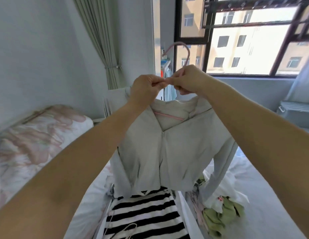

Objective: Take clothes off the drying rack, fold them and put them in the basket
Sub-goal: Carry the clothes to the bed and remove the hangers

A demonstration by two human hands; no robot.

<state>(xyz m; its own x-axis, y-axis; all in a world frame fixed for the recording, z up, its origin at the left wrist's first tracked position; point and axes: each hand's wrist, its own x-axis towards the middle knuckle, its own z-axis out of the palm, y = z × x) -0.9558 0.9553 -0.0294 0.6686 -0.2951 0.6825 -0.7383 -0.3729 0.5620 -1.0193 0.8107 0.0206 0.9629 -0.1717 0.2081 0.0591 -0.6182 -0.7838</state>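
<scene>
**Jacket on hanger, both hands at the neck: de-hanger step**

Right hand [188,80] grips the pink hanger [185,50] at its neck, just under the hook. The hook sticks up above the knuckles, free of any rail. Left hand [146,87] pinches at the same spot, fingertips touching the right's. The fingers cover what sits in the left pinch; my read is hanger neck. Neither hand is released.

Grey zip jacket [167,152] hangs straight below both hands. Its collar is just under the wrists, the zip is closed most of the way up, and the body drops between the forearms. One sleeve trails down under the right forearm. The hanger's bar shows inside the collar opening, just below the hands.

Step in hand, as I judge it: get the jacket off the hanger before folding. Suggest:
- Keep the right hand on the neck and drop the left to the shoulder nearest it. Slide that shoulder off the hanger arm first, then the other.
- Or open the zip further; the collar opening looks tight for pulling the hanger out through it.
- Don't yank the hook upward, the collar may snag.
- Fold on the bed [271,195], down below the hands.

Below the hem, nearer the body than the hands: striped top [146,213]. Down and right of the right hand: green clothes [222,214] in a heap. Basket not identifiable in this view.
</scene>
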